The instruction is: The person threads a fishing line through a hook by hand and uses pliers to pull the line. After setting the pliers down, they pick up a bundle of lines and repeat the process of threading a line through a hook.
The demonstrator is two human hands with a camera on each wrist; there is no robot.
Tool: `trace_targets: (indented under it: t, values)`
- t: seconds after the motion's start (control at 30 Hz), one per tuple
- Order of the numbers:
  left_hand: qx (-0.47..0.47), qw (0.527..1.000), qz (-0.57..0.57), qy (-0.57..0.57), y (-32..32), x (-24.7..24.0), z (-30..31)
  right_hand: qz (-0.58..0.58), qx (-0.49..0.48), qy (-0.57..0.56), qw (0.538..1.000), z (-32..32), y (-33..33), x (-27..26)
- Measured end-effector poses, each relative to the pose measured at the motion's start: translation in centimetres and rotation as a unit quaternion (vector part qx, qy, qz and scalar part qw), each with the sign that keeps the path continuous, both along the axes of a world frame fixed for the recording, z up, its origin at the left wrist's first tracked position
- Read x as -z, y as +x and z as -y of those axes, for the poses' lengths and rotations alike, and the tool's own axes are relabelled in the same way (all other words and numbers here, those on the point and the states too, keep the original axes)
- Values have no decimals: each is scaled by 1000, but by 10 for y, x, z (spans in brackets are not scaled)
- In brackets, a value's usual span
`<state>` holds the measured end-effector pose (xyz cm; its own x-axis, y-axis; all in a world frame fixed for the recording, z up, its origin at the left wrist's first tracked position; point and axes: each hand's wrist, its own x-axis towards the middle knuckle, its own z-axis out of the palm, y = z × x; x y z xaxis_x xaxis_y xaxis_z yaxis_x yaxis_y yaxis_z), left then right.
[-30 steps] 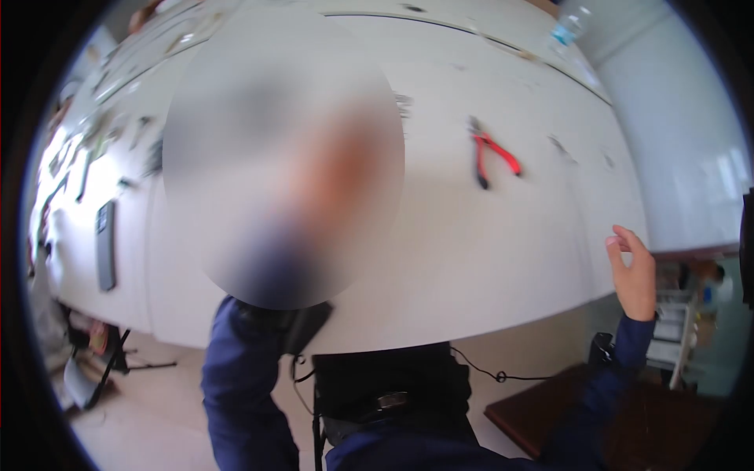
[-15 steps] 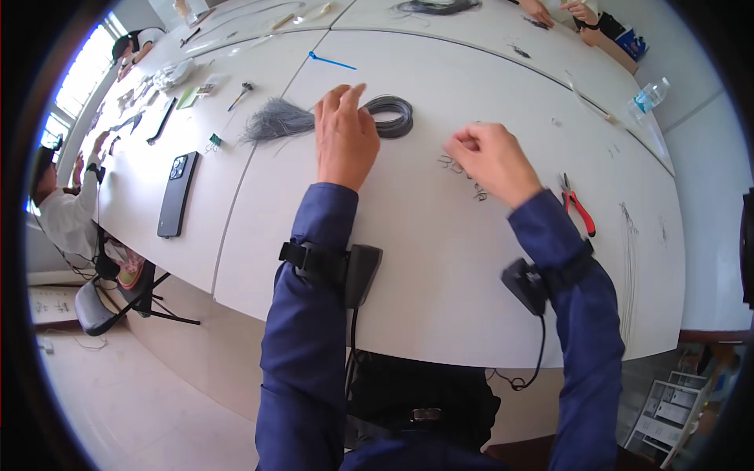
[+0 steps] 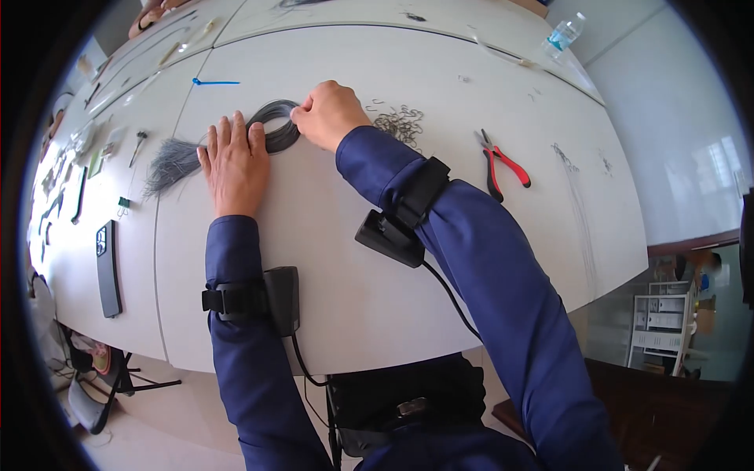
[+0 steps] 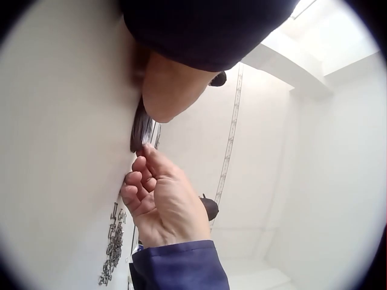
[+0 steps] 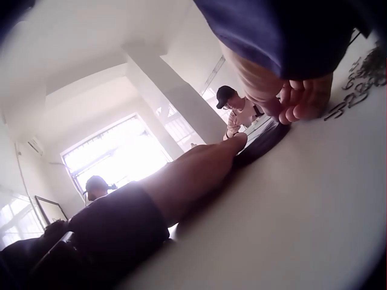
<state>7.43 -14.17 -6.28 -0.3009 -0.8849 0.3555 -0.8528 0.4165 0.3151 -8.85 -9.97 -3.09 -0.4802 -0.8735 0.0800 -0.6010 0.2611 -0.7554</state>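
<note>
A looped bundle of grey wire strands (image 3: 283, 141) lies on the white table, its frayed end spread to the left. Across its middle rests the left hand (image 3: 236, 169), palm down with fingers straight. At the loop's right end the right hand (image 3: 331, 116) pinches the strands between thumb and fingers; the left wrist view shows this hand (image 4: 172, 202) at the tip of the dark bundle (image 4: 142, 128), its other fingers curled. Just right of it is a pile of small metal hooks (image 3: 400, 124). Part of the bundle is hidden under the left hand (image 5: 202, 172).
Red-handled pliers (image 3: 503, 165) lie to the right, with thin wires (image 3: 577, 200) beyond. A blue tie (image 3: 216, 82) is behind the bundle, a phone (image 3: 109, 268) at left, a bottle (image 3: 565, 33) at back right. Other people (image 5: 236, 109) sit across the room.
The right hand has come from the far right, past the hooks, to the loop's right end, where it pinches the strands. The left hand stays over the bundle. The head view has shifted.
</note>
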Motion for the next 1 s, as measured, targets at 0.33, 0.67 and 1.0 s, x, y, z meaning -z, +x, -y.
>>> trace_targets:
  t: [0.33, 0.67, 1.0]
  values:
    - [10, 998, -44, -46, -1, 0, -5, 159, -55, -7, 986, -17, -6, -13]
    - [9, 998, -57, -11, -3, -5, -9, 189, -46, 11, 981, -23, -12, -19]
    - [10, 999, -45, -26, -2, -1, -6, 238, -33, -40, 970, -39, -35, -23]
